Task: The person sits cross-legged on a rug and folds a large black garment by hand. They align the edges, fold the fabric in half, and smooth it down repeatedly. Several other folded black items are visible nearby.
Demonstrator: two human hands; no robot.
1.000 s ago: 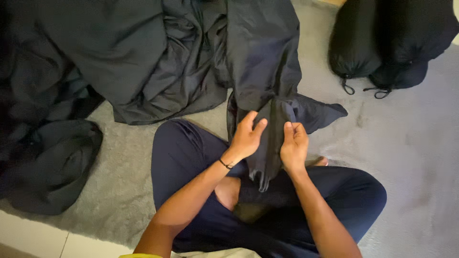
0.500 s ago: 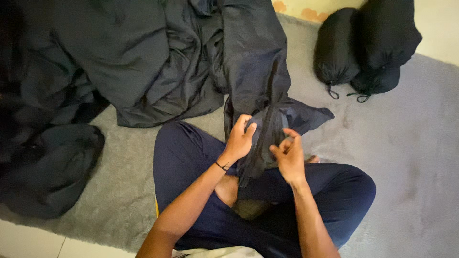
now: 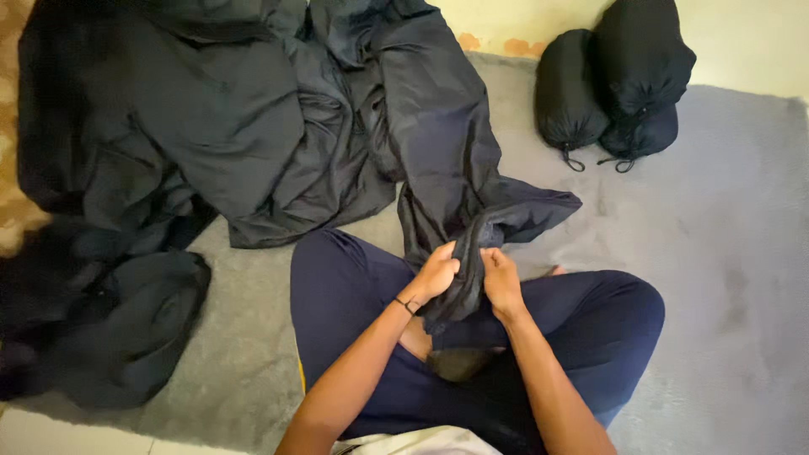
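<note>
Centre frame: left hand (image 3: 438, 274) and right hand (image 3: 500, 278), fingers clamped on bunched black fabric (image 3: 447, 160). Apparently padded bedding. Upper right: stuffed black sacks (image 3: 615, 84) on grey carpet (image 3: 716, 253).

**Colours and patterns in the head view**

Bunched cloth (image 3: 459, 211) between the hands: plain black, faintly glossy, with no print. Heap of fabric (image 3: 211, 126) at upper left: the same plain black, with charcoal highlights along its folds. Stuffed bags (image 3: 615, 84) at upper right: black, with thin black drawstrings. Rug (image 3: 725, 253): mid-grey, unpatterned, with a few darker smudges. Trousers (image 3: 345, 295): solid dark navy. Wristband (image 3: 404, 305): a thin black line. Wall (image 3: 758, 42): pale cream, with orange-brown patches at its base. Floor (image 3: 50, 434) at lower left: off-white. Left edge: a tan and cream mottled pattern.
</note>
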